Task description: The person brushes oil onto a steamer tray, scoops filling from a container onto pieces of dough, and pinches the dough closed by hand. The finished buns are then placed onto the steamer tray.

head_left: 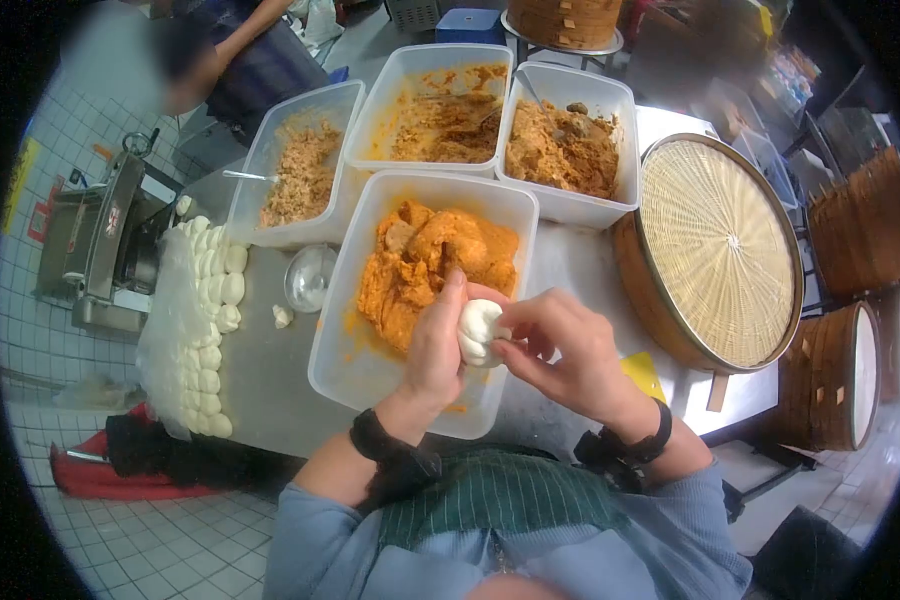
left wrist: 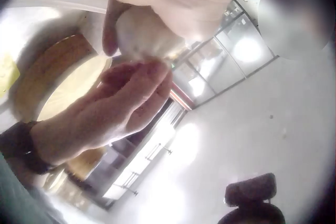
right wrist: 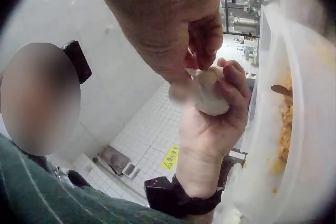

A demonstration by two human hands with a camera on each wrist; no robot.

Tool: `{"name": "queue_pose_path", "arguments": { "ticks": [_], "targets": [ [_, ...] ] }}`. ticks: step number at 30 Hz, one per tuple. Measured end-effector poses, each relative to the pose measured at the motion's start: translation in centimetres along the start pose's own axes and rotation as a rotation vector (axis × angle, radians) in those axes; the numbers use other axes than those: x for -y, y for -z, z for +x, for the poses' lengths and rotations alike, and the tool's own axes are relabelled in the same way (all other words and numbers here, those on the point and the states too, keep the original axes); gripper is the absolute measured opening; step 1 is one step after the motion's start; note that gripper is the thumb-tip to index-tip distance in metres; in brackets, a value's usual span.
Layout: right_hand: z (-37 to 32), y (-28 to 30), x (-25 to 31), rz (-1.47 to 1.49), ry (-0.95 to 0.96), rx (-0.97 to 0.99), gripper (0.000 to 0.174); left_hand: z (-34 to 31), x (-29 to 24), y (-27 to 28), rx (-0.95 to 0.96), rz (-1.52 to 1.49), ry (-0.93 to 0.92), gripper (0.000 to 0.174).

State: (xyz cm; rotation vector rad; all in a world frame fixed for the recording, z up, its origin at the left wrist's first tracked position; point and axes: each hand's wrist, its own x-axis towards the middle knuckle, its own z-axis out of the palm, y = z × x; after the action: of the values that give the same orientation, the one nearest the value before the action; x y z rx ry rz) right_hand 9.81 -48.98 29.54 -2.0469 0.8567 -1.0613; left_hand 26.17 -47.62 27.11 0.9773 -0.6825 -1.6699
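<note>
A round white dough bun (head_left: 480, 333), gathered in folds on top, sits in my left hand (head_left: 436, 345), whose fingers and thumb curl round it. My right hand (head_left: 568, 352) pinches the rim of the bun with thumb and fingers. In the right wrist view those fingers meet the top of the bun (right wrist: 211, 97), over the left palm. The left wrist view shows the bun (left wrist: 143, 34) partly covered by the left hand. Right below both hands stands a clear plastic tub (head_left: 330, 350) with orange filling (head_left: 450, 250) in it.
Behind it stand three more tubs of filling, one with a spoon (head_left: 248, 176). Rows of dough pieces (head_left: 210, 300) lie at left under plastic film, near a small bowl (head_left: 310, 278). A bamboo steamer with woven lid (head_left: 720, 250) stands at right. Another person (head_left: 260, 70) is at back left.
</note>
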Motion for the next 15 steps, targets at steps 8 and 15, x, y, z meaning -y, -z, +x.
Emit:
{"name": "queue_pose_path", "arguments": {
  "ticks": [8, 15],
  "targets": [
    [-0.4, -0.7, -0.7, -0.179, 0.175, -0.084, 0.022, 0.3, 0.6, 0.3, -0.049, -0.001, -0.004, 0.052],
    [0.7, 1.9, 0.4, 0.164, -0.084, 0.153, 0.026, 0.1, -0.1, 0.9, 0.047, -0.190, 0.312, 0.049]
  ]
}}
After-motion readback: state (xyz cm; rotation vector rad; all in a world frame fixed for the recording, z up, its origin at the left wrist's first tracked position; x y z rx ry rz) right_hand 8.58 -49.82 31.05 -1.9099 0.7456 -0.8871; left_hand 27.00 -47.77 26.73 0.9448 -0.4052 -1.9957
